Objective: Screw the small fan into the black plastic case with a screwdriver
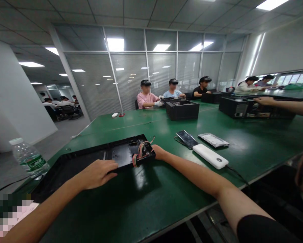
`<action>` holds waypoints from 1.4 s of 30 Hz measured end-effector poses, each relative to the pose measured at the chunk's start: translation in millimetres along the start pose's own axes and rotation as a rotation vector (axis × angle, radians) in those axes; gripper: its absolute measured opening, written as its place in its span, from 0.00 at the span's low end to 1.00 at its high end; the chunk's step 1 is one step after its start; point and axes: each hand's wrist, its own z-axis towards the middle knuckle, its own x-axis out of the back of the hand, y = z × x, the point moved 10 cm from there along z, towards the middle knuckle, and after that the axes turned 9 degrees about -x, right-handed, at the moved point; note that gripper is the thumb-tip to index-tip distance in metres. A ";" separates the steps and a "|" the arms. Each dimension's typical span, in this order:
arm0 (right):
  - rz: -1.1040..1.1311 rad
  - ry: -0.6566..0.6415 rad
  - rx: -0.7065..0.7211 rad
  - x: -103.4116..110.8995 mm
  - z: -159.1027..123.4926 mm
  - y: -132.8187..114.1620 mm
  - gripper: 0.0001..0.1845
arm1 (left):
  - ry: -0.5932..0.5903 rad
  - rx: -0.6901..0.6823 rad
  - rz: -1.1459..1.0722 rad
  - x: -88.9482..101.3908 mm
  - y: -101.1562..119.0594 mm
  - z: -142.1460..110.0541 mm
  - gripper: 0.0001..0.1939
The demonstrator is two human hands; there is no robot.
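Observation:
A long black computer case panel (86, 160) lies across the table in front of me, tilted, its hollow side facing up. Coloured wires (138, 156) bunch at its right end, some looping over the near edge. My left hand (99, 173) grips the near edge, fingers over the rim and thumb in front. At the right end, my right hand (158, 152) is closed around the corner; its fingertips are hidden behind the panel.
On the green table (176, 182) to my right lie a white power bank (209, 156) with a cable, a dark phone (187, 139) and a hard drive (213, 139). A water bottle (29, 158) stands left. Black computer cases (182, 110) and co-workers are beyond; another person's arm (288, 105) reaches in from the right.

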 end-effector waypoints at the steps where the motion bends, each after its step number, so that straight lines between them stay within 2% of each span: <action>1: -0.020 0.008 -0.046 5.6 -6.8 12.8 0.12 | -0.011 -0.002 -0.009 -4.4 7.6 -5.3 0.10; 2: -0.040 0.028 -0.101 14.2 -16.0 27.8 0.12 | -0.022 -0.004 -0.022 -9.3 14.5 -10.1 0.10; 3: -0.067 0.069 -0.233 26.6 -27.3 51.1 0.11 | -0.033 -0.004 -0.038 -14.5 20.8 -14.5 0.09; 4: -0.079 0.099 -0.300 38.9 -39.7 68.1 0.10 | -0.044 -0.006 -0.057 -20.2 26.6 -18.3 0.09; 6: -0.084 0.148 -0.380 61.7 -62.1 93.3 0.10 | -0.060 -0.005 -0.101 -32.3 36.0 -24.3 0.08; 7: -0.080 0.172 -0.406 71.3 -70.7 101.0 0.12 | -0.066 -0.002 -0.121 -38.8 39.5 -26.6 0.08; 9: -0.056 0.185 -0.406 81.1 -79.1 100.5 0.14 | -0.081 0.005 -0.158 -51.7 44.6 -29.6 0.07; 10: -0.038 0.176 -0.387 81.4 -79.3 92.3 0.14 | -0.091 0.007 -0.172 -57.2 46.3 -30.4 0.07; 12: 0.011 0.135 -0.281 75.8 -73.5 57.6 0.14 | -0.112 0.011 -0.198 -64.3 47.7 -30.7 0.08; 13: 0.032 0.111 -0.218 71.8 -69.7 34.5 0.15 | -0.121 0.014 -0.213 -65.0 46.8 -30.2 0.09; 15: 0.071 0.063 0.053 64.5 -65.7 -29.5 0.18 | -0.126 0.031 -0.249 -61.5 39.5 -27.7 0.11; 18: -0.045 -0.020 0.332 49.3 -70.1 -102.9 0.21 | -0.063 0.090 -0.275 -49.2 11.4 -18.6 0.15; 20: -0.163 -0.049 0.430 38.4 -74.2 -127.1 0.20 | 0.012 0.109 -0.230 -43.7 -12.0 -9.1 0.16; 24: -0.274 -0.012 0.474 27.8 -77.1 -133.3 0.18 | 0.004 0.023 -0.176 -62.8 -39.8 11.8 0.15; 27: -0.282 0.018 0.473 25.2 -78.2 -128.1 0.18 | -0.045 -0.025 -0.163 -79.1 -48.1 21.1 0.16; 29: -0.281 0.028 0.474 24.2 -78.8 -126.7 0.18 | -0.061 -0.040 -0.151 -83.1 -50.0 25.2 0.16; 35: -0.286 0.048 0.476 24.8 -77.4 -131.6 0.18 | -0.029 -0.053 -0.135 -76.7 -49.8 46.0 0.12; 39: -0.289 0.045 0.461 24.9 -74.8 -134.7 0.17 | 0.001 -0.076 -0.134 -67.5 -41.9 75.2 0.10; 42: -0.293 0.048 0.447 23.6 -73.6 -134.8 0.17 | 0.093 -0.056 -0.171 -55.3 -39.4 102.8 0.09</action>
